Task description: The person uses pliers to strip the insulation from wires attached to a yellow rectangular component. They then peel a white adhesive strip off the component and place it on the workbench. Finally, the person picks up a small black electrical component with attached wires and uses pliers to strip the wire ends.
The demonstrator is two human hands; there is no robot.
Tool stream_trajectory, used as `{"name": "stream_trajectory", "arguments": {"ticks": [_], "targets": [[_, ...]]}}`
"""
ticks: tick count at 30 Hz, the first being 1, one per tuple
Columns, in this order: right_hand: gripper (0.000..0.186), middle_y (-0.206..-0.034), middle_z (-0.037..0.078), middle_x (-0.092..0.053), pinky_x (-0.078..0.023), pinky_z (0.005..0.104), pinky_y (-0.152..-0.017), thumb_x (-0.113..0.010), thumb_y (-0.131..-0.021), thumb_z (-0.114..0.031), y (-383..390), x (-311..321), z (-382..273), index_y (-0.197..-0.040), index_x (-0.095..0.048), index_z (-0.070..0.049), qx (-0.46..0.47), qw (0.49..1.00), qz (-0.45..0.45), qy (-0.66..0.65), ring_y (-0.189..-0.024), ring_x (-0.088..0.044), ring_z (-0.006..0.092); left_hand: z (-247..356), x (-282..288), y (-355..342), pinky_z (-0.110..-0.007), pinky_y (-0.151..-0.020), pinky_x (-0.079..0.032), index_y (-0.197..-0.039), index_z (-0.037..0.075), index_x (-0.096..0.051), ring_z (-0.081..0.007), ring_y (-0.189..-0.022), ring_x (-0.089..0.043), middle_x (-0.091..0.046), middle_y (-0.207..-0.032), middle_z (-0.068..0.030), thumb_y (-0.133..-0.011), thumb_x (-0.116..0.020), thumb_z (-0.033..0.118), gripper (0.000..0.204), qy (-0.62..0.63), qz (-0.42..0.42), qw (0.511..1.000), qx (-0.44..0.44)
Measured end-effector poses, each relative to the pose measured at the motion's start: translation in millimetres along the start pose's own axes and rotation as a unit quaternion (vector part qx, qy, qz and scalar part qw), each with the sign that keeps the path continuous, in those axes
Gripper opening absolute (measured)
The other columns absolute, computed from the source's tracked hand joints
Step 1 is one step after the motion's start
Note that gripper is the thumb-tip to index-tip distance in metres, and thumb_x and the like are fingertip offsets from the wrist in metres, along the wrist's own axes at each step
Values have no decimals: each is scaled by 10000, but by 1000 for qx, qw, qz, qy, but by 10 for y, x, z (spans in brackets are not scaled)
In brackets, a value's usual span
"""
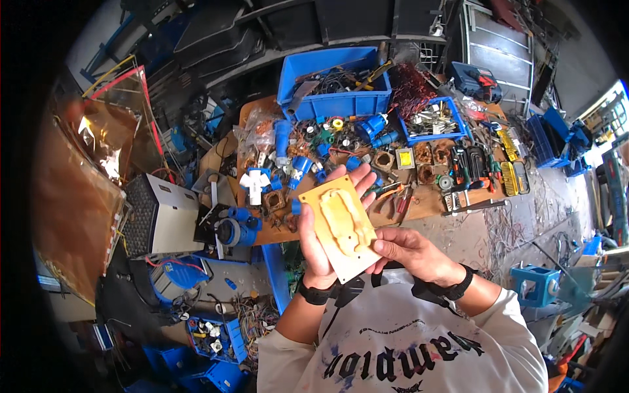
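Observation:
A flat, tan-yellow rectangular plate (336,226) with a raised, rounded loop shape on its face and small holes at its corners is held up close to my chest. My left hand (315,243) supports it from behind and along its left edge, the fingertips showing past its upper right side. With thumb and fingers, my right hand (407,251) pinches the plate's lower right edge. Just beyond it on the cluttered wooden table (419,203) lie pliers (404,202) with red handles and several blue plug connectors (300,168).
A large blue bin (334,103) of cables stands at the table's back, a shallower blue tray (436,136) of metal parts to its right. Hand tools (475,167) lie at the right end. A white-sided case (171,219) stands left; a blue crate (216,337) of small parts sits below.

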State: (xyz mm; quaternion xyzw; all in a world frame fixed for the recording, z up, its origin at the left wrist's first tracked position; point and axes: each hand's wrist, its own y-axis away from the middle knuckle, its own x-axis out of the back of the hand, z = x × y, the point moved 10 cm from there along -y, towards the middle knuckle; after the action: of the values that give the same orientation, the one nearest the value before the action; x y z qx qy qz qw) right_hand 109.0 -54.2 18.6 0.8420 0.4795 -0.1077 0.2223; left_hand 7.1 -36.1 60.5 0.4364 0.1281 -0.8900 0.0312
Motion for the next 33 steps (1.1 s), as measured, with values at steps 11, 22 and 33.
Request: {"name": "stream_trajectory", "arguments": {"ticks": [11,22,33], "targets": [[231,-881,46,-662,-525,244,-715,-557,-994,-180,558,961,-798,-1033,-622,39,178,957,200,111,-807,-647,102,-84,-490,-290,-376,-1024,-419,-1386,-16,-365,-252,-1232,-494,-474,-1346,-173,-913,-628,126,559,-433,102,885,-136],[129,-844,139,-653,-494,334,-643,-639,-870,-51,1140,1586,-1342,-976,-638,24,287,859,252,341,-741,-644,270,-886,-1379,-663,-375,-948,-486,-1497,36,-88,-276,-1197,-517,-383,-1374,-207,-713,-842,67,1088,-509,51,847,-146],[139,-888,161,-657,-505,355,-706,-642,-875,-51,1330,1952,-1455,-991,-636,25,284,878,234,306,-801,-648,315,-1227,-1656,-917,-375,-986,-473,-1514,50,-75,-261,-1227,-491,-368,-1408,-191,-773,-683,-101,970,-453,35,881,-129]]}}
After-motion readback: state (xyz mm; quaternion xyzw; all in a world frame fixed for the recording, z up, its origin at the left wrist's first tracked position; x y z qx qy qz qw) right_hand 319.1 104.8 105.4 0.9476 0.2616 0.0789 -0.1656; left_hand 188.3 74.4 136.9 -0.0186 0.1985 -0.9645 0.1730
